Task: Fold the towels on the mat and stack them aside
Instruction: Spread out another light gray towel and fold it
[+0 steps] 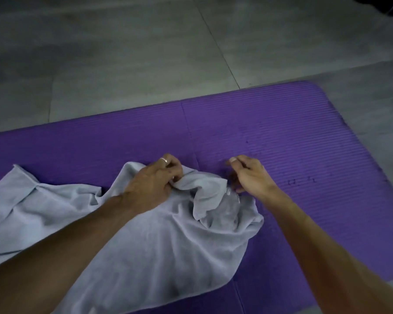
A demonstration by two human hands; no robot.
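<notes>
A light grey towel (pixel 159 225) lies crumpled on the purple mat (pixel 293 137), spreading from the left edge to the middle. My left hand (pixel 154 180), with a ring on one finger, grips a raised fold at the towel's far edge. Just to the right, my right hand (pixel 247 175) has its fingers curled down and pinches the towel's right upper edge, where the cloth looks blurred. Both forearms reach in from the bottom and hide part of the towel.
The mat lies on a grey tiled floor (pixel 145 64), with its rounded far right corner (pixel 313 87) in view. A seam (pixel 191 132) runs across the mat just beyond my hands. A dark object (pixel 386 5) sits at the top right corner.
</notes>
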